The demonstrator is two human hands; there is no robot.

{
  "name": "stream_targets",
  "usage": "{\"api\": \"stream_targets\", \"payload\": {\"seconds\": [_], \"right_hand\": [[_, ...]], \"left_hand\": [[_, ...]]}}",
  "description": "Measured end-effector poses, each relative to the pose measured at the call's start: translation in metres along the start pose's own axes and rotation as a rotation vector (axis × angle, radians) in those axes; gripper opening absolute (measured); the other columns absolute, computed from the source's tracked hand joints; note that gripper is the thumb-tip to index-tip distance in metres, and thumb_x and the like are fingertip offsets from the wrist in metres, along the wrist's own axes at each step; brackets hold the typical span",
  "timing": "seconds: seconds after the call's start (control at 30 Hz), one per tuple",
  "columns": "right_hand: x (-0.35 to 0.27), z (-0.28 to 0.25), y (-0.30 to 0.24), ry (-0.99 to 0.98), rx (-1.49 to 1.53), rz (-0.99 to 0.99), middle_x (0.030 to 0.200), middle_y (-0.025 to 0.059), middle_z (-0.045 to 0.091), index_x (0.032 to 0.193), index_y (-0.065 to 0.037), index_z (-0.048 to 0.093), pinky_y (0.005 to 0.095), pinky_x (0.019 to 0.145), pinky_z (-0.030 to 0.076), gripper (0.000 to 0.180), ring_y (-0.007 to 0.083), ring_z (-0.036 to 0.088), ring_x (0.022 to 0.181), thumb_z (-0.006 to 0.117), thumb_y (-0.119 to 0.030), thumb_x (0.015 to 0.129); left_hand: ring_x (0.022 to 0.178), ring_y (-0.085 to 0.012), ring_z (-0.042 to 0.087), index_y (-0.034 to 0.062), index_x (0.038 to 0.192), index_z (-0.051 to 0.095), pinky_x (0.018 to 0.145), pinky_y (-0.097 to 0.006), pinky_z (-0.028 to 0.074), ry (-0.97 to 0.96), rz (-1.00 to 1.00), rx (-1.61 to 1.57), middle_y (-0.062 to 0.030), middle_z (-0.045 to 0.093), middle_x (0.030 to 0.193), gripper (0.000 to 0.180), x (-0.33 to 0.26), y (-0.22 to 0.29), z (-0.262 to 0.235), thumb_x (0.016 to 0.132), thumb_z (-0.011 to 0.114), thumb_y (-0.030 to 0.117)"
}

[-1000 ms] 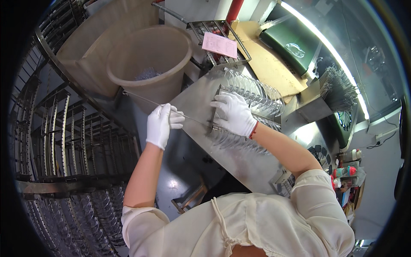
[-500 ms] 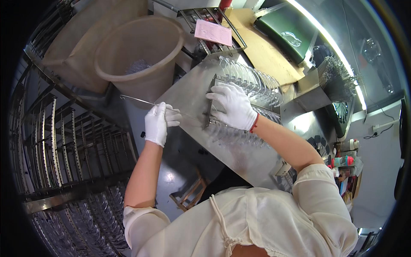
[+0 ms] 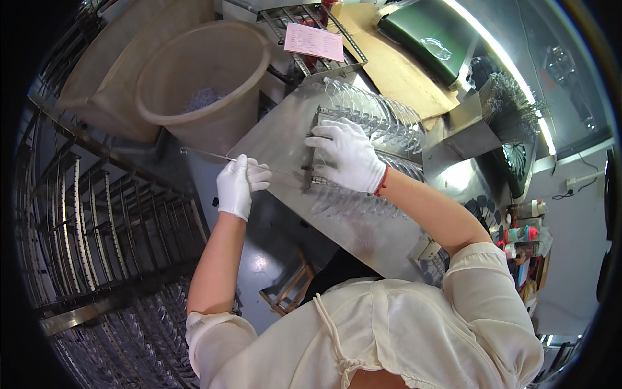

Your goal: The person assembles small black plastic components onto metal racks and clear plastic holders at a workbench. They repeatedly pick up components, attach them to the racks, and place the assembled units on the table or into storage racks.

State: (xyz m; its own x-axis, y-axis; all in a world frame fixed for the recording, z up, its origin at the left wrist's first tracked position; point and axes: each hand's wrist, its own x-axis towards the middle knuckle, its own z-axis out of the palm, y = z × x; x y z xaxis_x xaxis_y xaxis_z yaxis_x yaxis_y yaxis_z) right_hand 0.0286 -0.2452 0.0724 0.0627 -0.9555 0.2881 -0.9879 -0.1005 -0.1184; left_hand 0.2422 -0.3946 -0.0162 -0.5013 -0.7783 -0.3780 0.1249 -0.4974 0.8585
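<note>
My left hand (image 3: 234,188), in a white glove, is closed around a thin metal rod (image 3: 206,154). One end of the rod is hooked and points left. Its other end runs faintly toward a metal rack (image 3: 307,172) on the table. My right hand (image 3: 348,155), also gloved, lies over the near-left end of that rack, its fingers bent over the end frame; the palm hides the rack's middle. Rows of clear curved plastic pieces (image 3: 382,120) stand along the rack, and more of them show below my right hand.
The steel table (image 3: 275,139) has a corner jutting left. Two large tan tubs, the nearer one a round bin (image 3: 202,120), stand at the far left. Metal shelving (image 3: 91,227) fills the left side. A pink paper (image 3: 314,42) lies on an empty rack. A metal box (image 3: 476,123) holds many thin wires.
The whole view has shifted slightly, with the table and bins sitting a little further left. Both hands keep nearly the same pose; the left still holds the rod.
</note>
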Motion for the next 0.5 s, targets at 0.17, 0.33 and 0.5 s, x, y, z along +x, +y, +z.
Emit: {"api": "stream_targets", "payload": {"seconds": [0.17,0.33,0.5], "right_hand": [[0.004,-0.001,0.0,0.03,0.035,-0.004,0.124,0.0088,0.063,0.119,-0.014,0.069,0.0469,0.107,0.041,0.048,0.0296,0.055,0.125,0.079,-0.028,0.075],[0.004,-0.004,0.0,0.026,0.024,0.035,0.121,0.0085,0.064,0.119,-0.014,0.069,0.0449,0.103,0.043,0.046,0.029,0.057,0.122,0.079,-0.026,0.076],[0.003,-0.001,0.001,0.049,0.002,0.023,0.121,0.0084,0.064,0.119,-0.014,0.069,0.0449,0.101,0.044,0.046,0.0282,0.057,0.12,0.079,-0.027,0.077]], "left_hand": [[0.069,-0.0239,0.073,-0.001,0.101,0.06,0.055,-0.03,0.059,0.064,0.031,-0.011,-0.022,0.073,0.092,0.03,-0.001,-0.002,-0.008,0.109,0.049,0.025],[0.071,-0.0237,0.073,-0.0004,0.101,0.06,0.058,-0.031,0.06,0.061,0.096,-0.011,-0.0213,0.072,0.092,0.03,-0.011,0.005,0.001,0.109,0.05,0.026],[0.071,-0.0243,0.072,-0.001,0.103,0.058,0.056,-0.032,0.059,-0.017,0.06,-0.018,-0.0204,0.072,0.094,0.029,-0.009,-0.011,0.005,0.109,0.049,0.026]]}}
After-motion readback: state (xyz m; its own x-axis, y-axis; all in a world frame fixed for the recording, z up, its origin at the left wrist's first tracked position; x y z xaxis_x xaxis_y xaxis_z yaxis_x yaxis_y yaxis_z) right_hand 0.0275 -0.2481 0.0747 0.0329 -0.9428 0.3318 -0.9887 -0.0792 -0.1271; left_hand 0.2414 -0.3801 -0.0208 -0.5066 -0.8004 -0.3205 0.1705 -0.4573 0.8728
